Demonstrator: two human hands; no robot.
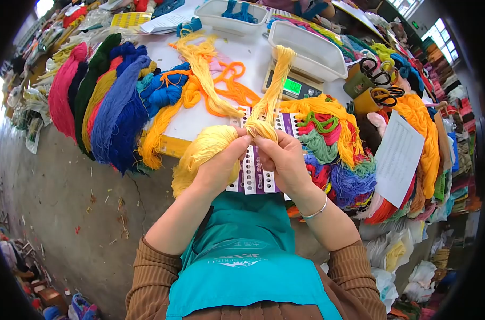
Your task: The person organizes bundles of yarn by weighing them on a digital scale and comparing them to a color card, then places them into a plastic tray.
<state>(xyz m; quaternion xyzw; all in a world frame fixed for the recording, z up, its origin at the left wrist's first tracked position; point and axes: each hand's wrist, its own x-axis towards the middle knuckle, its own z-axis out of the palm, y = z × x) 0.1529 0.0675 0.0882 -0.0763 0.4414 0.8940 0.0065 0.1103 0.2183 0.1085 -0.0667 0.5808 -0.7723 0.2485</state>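
My left hand [223, 157] is closed, thumb and fingers pinching a pale yellow skein of thread [199, 154] that bunches out on its left. Close beside it, my right hand [282, 160] is closed on the yellow thread [268, 109], which runs up from the fingertips toward a digital scale [293, 85] with a lit green display. The fingertips of both hands nearly meet. Below them lie white, hole-punched thread cards [249, 173] with purple print. Orange-yellow thread [205, 72] stretches over the table on the left.
Colourful skeins [117, 112] hang over the table's left edge. A white plastic tub [309, 48] sits by the scale, another tub [231, 18] behind. Scissors [386, 96] stand in a holder at right, above a printed sheet [399, 157]. Tangled threads [327, 133] lie right of the cards.
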